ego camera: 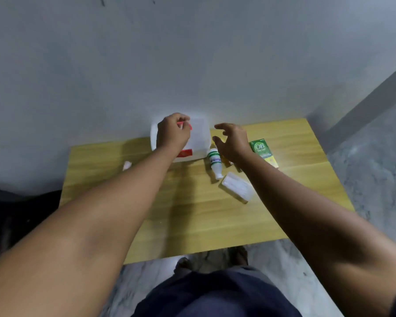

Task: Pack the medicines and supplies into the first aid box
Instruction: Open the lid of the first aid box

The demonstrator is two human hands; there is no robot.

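- Low light-wood tabletop (pixel 192 213) set against a grey wall (pixel 192 53); marbled grey floor (pixel 375 168) at 3 o'clock and 6 o'clock.
- White translucent plastic first aid box (pixel 201 138) with a red label sits at the table's 12 o'clock edge, touching the wall.
- Left hand (pixel 173 133) over the box, at its 9 o'clock half; fingers pinched closed on a small thin red item (pixel 186 124). What the item is, cannot tell.
- Right hand (pixel 234 140) hovers at 3 o'clock of the box, fingers spread and curled, holding nothing.
- White plastic bottle with green bands (pixel 215 162) lies on its side just under the right hand, cap end toward 6 o'clock.
- White rectangular wrapped pack (pixel 237 187) lies at 5 o'clock of the bottle, near it.
- Green and yellow cardboard medicine carton (pixel 262 152) at 3 o'clock of the right wrist, partly hidden by the forearm.
- Small orange-yellow item (pixel 225 161) between bottle and wrist; mostly hidden.
- Small white scrap (pixel 127 165) at the table's 9 o'clock edge, well apart from the rest.
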